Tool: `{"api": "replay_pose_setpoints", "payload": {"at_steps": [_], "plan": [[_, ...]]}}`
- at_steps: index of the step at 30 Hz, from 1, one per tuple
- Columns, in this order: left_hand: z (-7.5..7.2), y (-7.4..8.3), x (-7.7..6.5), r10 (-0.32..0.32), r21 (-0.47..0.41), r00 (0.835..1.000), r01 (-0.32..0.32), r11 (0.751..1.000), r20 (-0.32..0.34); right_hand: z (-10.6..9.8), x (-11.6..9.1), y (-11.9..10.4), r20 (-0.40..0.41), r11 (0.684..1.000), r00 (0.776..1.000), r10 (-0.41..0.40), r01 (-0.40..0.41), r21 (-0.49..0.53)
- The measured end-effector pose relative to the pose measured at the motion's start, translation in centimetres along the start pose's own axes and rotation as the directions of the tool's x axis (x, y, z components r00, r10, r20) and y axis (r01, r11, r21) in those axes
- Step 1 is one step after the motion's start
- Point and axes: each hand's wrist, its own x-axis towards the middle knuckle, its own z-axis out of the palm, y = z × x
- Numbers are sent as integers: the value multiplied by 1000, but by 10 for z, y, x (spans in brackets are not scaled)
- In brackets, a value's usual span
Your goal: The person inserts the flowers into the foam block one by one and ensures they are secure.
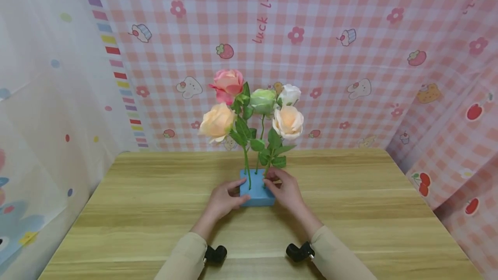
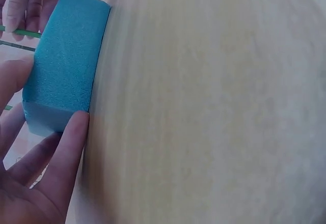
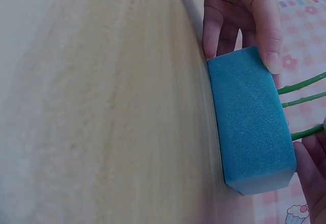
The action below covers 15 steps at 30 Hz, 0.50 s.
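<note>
A blue foam block (image 1: 256, 201) sits on the table with artificial roses standing in its top. My left hand (image 1: 225, 198) holds the block at its left end, thumb at the front top edge and fingers along the side, as the left wrist view also shows with the block's front face (image 2: 69, 51). With thumb and fingertips, my right hand (image 1: 287, 190) pinches a green stem (image 1: 266, 170) low down, close over the block's right side. That stem rises toward the pale peach rose (image 1: 288, 122). On the left stand a yellow-peach rose (image 1: 217, 121) and a pink rose (image 1: 228, 84).
Behind them stand a green rose (image 1: 263, 101) and a white rose (image 1: 290, 95). Leaves (image 1: 242, 128) spread between the stems. The wooden table (image 1: 163, 193) ends at a pink checked curtain (image 1: 327, 64). Black wrist cameras (image 1: 216, 254) hang by the sleeves.
</note>
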Motion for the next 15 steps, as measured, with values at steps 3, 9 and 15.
{"api": "replay_pose_setpoints", "payload": {"at_steps": [3, 9, 15], "plan": [[0, 1, 0, 4, 12, 1000, -4, 1000, 2, -1, -1, -1, 17, 1000, 1000, 25, -25, 1], [-1, 2, 0, 30, 43, 999, -31, 999, 14, -4, -2, -1, 28, 996, 996, 86, -86, -6], [-3, 5, -2, 68, 82, 997, -70, 994, 26, -7, -5, 1, 11, 996, 997, 82, -83, 43]]}}
